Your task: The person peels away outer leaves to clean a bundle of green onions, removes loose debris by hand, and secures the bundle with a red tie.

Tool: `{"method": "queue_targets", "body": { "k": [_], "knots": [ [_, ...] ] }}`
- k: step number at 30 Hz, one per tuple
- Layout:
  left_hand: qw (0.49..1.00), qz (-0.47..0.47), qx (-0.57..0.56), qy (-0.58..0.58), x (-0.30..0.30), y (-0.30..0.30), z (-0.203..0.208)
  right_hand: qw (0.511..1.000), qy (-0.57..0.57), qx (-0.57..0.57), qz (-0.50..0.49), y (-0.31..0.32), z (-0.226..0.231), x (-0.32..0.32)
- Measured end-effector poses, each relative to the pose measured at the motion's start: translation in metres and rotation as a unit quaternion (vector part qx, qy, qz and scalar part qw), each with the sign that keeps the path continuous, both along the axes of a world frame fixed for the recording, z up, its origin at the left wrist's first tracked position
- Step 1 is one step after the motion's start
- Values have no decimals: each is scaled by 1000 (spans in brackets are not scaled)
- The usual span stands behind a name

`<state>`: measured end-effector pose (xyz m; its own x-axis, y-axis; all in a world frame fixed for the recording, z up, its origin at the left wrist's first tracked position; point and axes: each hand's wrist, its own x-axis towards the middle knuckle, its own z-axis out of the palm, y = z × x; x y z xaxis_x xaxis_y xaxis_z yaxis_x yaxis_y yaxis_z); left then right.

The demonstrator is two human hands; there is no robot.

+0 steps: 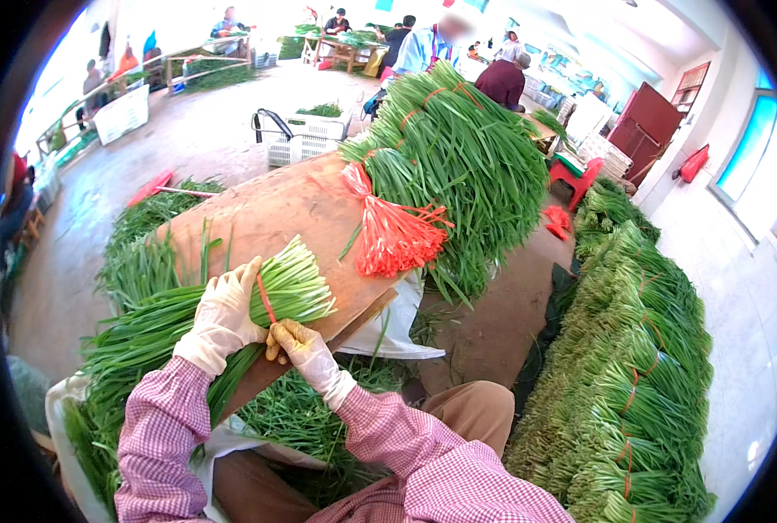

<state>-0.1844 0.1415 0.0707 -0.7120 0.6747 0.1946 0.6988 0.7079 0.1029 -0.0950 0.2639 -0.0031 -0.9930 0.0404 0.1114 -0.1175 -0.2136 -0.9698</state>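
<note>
A bunch of garlic chives (297, 281) lies across the near left end of a wooden table, its pale cut stems toward the right. My left hand (223, 321), in a whitish glove, is closed around the bunch from above. A red tie strip (266, 300) runs over the stems just right of that hand. At the lower side of the bunch, my right hand (305, 353), in a glove with yellowed fingertips, pinches the strip. Its end is hidden by the fingers. Further along the table lies a fanned bundle of red tie strips (399, 240).
A tall stack of tied chives (462, 157) covers the far end of the table (275, 205). Rows of tied bunches (615, 375) line the floor at right. Loose chives (305, 410) lie below the table edge. Beyond stand a white crate (314, 139), a red stool (576, 179) and several people working.
</note>
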Motion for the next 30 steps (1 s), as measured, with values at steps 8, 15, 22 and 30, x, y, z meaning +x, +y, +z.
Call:
{"method": "queue_targets", "body": {
  "k": [8,15,22,30],
  "knots": [
    [991,36,-124,40,19,11,18,996,-28,68,-52,-5,10,3],
    [992,64,-102,24,20,21,5,976,10,147,-160,-13,-11,6],
    [996,69,-43,-23,13,16,15,968,15,115,-223,-31,-15,14],
    [995,13,76,61,7,16,-20,971,72,114,-199,-19,-6,19]
  ]
}}
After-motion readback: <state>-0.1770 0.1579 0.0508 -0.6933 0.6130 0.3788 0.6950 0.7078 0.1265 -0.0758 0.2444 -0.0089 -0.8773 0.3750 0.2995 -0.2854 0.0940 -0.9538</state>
